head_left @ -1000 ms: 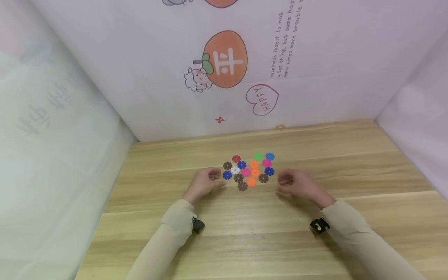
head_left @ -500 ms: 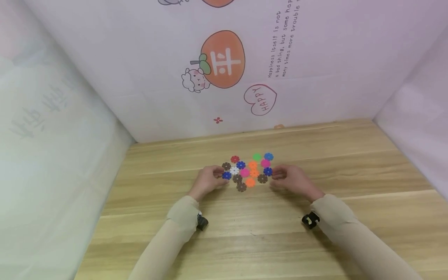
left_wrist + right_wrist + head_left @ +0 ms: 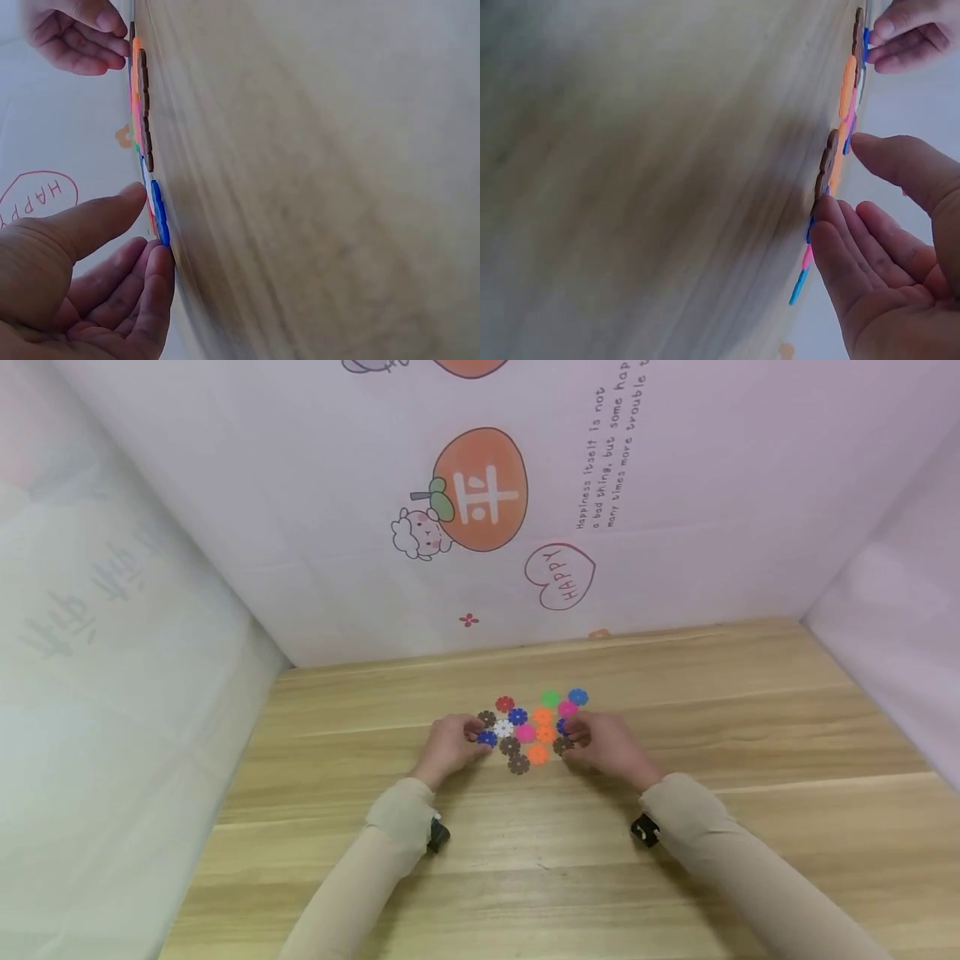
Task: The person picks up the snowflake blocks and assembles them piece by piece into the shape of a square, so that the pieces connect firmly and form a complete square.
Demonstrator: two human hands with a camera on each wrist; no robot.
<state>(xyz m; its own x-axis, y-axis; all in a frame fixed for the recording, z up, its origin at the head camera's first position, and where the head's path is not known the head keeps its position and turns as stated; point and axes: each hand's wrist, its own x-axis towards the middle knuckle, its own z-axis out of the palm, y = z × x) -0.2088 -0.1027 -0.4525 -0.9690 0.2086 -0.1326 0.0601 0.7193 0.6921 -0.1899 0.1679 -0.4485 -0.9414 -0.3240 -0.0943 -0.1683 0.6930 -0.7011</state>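
While a pale printed sheet (image 3: 345,527) stood upright behind everything, presumably to screen off the work area, a wooden table (image 3: 510,893) spread out in front and gave the work a flat base. Two pale sleeves (image 3: 750,868) reached in over it, one to each side of the coloured discs (image 3: 545,733), an approach that seemed to leave the middle in view. The left hand (image 3: 448,746) was at the left end of the group, its fingers loosely bent and its thumb apart, with a dark blue disc (image 3: 487,739) between; whether they pressed on it could not be told. The right hand (image 3: 609,747) matched it at the right end, fingers relaxed and thumb spread about a brown disc (image 3: 561,746), partly hiding another blue disc (image 3: 562,726). This spread probably suited thin, flat pieces that offered little but their rims. A black device (image 3: 439,833) sat near each wrist, apart from the pieces. The coloured discs lay flat in a loose patch around the table's middle. A white disc (image 3: 503,728) was just beside the dark blue disc and a pink disc (image 3: 525,733) farther in; such close neighbours looked the likeliest obstacle to any inward push.
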